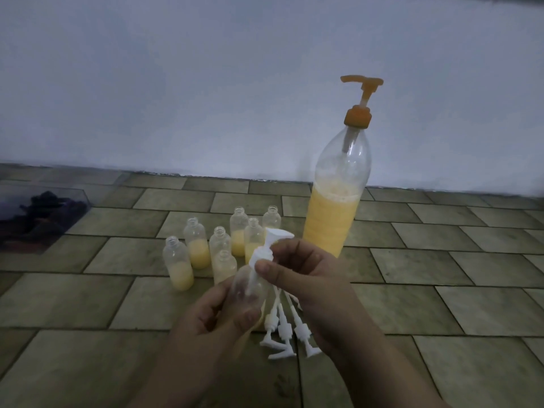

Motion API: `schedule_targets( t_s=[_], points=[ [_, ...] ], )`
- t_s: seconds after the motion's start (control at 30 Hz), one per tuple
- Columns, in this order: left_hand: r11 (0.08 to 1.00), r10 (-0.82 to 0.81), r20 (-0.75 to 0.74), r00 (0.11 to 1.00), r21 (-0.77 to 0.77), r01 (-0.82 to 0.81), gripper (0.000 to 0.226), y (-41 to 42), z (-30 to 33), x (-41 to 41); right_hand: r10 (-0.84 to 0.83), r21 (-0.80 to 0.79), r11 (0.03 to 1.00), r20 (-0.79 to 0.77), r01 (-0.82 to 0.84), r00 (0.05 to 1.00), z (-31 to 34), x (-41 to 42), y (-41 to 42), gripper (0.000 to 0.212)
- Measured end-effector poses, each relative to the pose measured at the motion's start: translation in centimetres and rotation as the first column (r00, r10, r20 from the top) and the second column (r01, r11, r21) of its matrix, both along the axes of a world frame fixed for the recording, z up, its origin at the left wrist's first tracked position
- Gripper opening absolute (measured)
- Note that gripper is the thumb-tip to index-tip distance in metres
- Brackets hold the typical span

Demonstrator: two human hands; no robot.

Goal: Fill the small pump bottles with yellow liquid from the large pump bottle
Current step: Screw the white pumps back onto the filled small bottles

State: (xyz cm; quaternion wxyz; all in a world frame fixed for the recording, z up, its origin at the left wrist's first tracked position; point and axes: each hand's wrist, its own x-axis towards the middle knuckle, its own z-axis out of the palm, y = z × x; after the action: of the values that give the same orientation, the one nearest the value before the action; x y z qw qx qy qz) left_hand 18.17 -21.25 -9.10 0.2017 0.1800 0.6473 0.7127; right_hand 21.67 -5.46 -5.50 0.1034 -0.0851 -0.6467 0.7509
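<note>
A tall clear large pump bottle (334, 213) with an orange pump head stands on the tiled floor, about half full of yellow liquid. Left of it stand several small clear bottles (198, 245) without caps, most partly filled with yellow liquid. My left hand (217, 316) grips a small clear bottle (248, 290), tilted, which looks empty. My right hand (300, 269) pinches the white pump cap (265, 251) seated on that bottle's neck. Several loose white pump tops (284, 331) lie on the floor under my hands.
A dark, shiny box-like object (38, 213) sits at the far left by the wall. A pale wall (206, 83) rises just behind the bottles. The tiled floor (441, 290) stretches to the right and toward me.
</note>
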Motion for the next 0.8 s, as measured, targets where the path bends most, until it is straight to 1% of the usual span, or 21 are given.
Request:
schedule_targets(
  t_s=[0.03, 0.1, 0.13, 0.2, 0.27, 0.33, 0.37, 0.43, 0.47, 0.53, 0.6, 0.67, 0.7, 0.73, 0.8],
  points=[
    [1.0, -0.008, 0.007, 1.0, -0.001, 0.008, 0.069, -0.2, -0.1, -0.1, 0.048, -0.018, 0.999, -0.002, -0.048, 0.999, 0.2, 0.1, 0.1, 0.034],
    [0.999, -0.044, 0.01, 0.999, -0.021, 0.044, 0.075, -0.4, -0.1, -0.1, 0.128, -0.029, 0.991, -0.022, -0.129, 0.991, 0.6, 0.3, 0.1, 0.03],
    [0.998, -0.048, 0.007, 0.999, -0.031, 0.049, 0.071, -0.4, -0.1, 0.0, 0.133, -0.019, 0.991, -0.028, -0.133, 0.991, 0.9, 0.4, 0.0, 0.029],
    [0.999, -0.003, -0.011, 1.0, -0.043, 0.002, 0.05, -0.3, 0.1, 0.2, 0.079, 0.008, 0.997, -0.044, -0.079, 0.996, 1.1, 0.4, -0.4, 0.031],
    [0.996, 0.058, -0.045, 0.997, -0.059, -0.061, 0.04, -0.1, 0.1, 0.5, 0.008, 0.029, 1.0, -0.063, -0.006, 0.998, 0.8, 0.4, -1.0, 0.032],
    [0.99, 0.118, -0.082, 0.99, -0.062, -0.123, 0.035, 0.0, -0.1, 0.7, -0.04, 0.048, 0.998, -0.068, 0.043, 0.997, 0.4, 0.5, -1.7, 0.031],
    [0.987, 0.142, -0.101, 0.985, -0.063, -0.149, 0.034, 0.0, -0.1, 0.8, -0.065, 0.054, 0.996, -0.076, 0.069, 0.995, 0.1, 0.4, -2.1, 0.027],
    [0.979, 0.178, -0.142, 0.974, -0.072, -0.189, 0.038, 0.1, -0.4, 0.9, -0.136, 0.082, 0.986, -0.095, 0.144, 0.986, -0.5, 0.2, -2.6, 0.019],
    [0.975, 0.193, -0.154, 0.969, -0.078, -0.206, 0.04, 0.1, -0.5, 0.9, -0.161, 0.094, 0.981, -0.102, 0.171, 0.982, -0.7, 0.0, -2.9, 0.019],
    [0.972, 0.198, -0.166, 0.966, -0.098, -0.216, 0.042, 0.1, -0.6, 0.8, -0.154, 0.099, 0.981, -0.115, 0.166, 0.981, -0.9, -0.1, -3.0, 0.024],
    [0.972, 0.179, -0.173, 0.969, -0.121, -0.201, 0.041, -0.1, -0.8, 0.5, -0.092, 0.171, 0.979, -0.106, 0.109, 0.99, -0.7, 0.0, -2.6, 0.029],
    [0.967, 0.188, -0.166, 0.968, -0.14, -0.212, 0.037, -0.6, -1.0, 0.1, -0.034, 0.231, 0.972, -0.072, 0.049, 0.997, -0.2, 0.4, -2.0, 0.044],
    [0.962, 0.211, -0.153, 0.965, -0.14, -0.232, 0.033, -0.8, -1.2, -0.1, -0.028, 0.218, 0.975, -0.063, 0.042, 0.998, 0.0, 0.6, -1.6, 0.053],
    [0.955, 0.243, -0.14, 0.96, -0.138, -0.262, 0.027, -1.2, -1.4, -0.4, -0.052, 0.193, 0.979, -0.063, 0.063, 0.997, 0.2, 0.9, -1.0, 0.059],
    [0.933, 0.312, -0.112, 0.944, -0.154, -0.326, 0.016, -1.8, -2.0, -1.2, -0.157, 0.135, 0.977, -0.085, 0.167, 0.984, 0.4, 1.4, 0.4, 0.057]
  ],
)
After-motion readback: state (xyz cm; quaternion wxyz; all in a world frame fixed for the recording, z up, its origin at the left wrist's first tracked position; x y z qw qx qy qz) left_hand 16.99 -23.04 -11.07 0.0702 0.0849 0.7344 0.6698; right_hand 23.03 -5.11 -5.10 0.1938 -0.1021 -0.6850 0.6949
